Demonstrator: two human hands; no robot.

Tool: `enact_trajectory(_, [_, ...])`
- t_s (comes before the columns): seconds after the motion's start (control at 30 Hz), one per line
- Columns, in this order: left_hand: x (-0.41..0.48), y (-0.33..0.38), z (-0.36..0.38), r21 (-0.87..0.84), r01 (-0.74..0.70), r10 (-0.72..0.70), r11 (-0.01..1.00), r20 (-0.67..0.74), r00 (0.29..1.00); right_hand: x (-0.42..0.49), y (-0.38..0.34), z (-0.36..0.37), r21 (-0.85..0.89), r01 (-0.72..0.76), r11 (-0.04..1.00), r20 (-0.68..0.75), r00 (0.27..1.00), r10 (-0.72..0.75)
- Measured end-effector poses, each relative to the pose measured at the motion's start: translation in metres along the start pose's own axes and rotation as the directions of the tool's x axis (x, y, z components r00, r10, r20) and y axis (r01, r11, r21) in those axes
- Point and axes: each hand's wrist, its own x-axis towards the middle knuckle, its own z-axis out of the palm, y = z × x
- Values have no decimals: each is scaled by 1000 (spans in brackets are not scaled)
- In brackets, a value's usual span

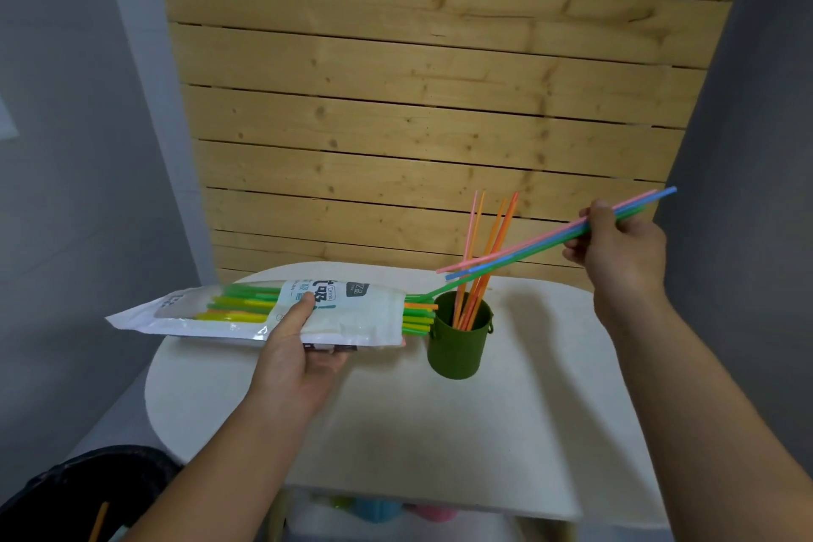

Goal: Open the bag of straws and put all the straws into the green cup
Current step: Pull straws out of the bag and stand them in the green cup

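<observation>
Our left hand (303,348) grips the bag (352,312) at centre left; our right hand (616,246) pinches 3 straws (528,243) at right. We should tip them upright, then lower them into the green cup (459,348) at centre.

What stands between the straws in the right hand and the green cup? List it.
Nothing covers the green cup. The standing straws in it cross the held straws in the right hand, and the bag's straw ends poke toward its left rim.
</observation>
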Motion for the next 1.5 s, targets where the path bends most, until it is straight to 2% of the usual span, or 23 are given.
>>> enact_trajectory(0.2, [-2,-6,3,14,14,-14,1000,33,999,6,-5,-5,-60,75,995,-25,997,-77])
enact_trajectory(0.37, [0,-4,2,23,14,-14,1000,16,1000,17,-9,-21,28,17,999,-77,997,-15])
enact_trajectory(0.47, [1,-3,1,25,8,-8,1000,13,1000,20,-8,-26,-31,48,998,-89,995,-50])
enact_trajectory(0.6, [-1,-4,2,16,15,-15,1000,7,1000,12,-7,-14,-192,128,973,33,992,-124])
enact_trajectory(0.8, [0,-4,1,47,10,-9,999,-3,1000,-7,14,21,-317,206,926,302,947,-107])
enact_trajectory(0.97, [2,0,-3,53,11,-11,999,-7,1000,-7,40,39,-313,107,944,356,934,12])
enact_trajectory(1.27, [3,4,-5,55,-3,3,998,5,1000,-11,66,51,-195,-162,967,273,938,212])
enact_trajectory(1.5, [0,5,-2,30,4,-4,1000,8,1000,-12,71,50,-246,-154,957,221,953,210])
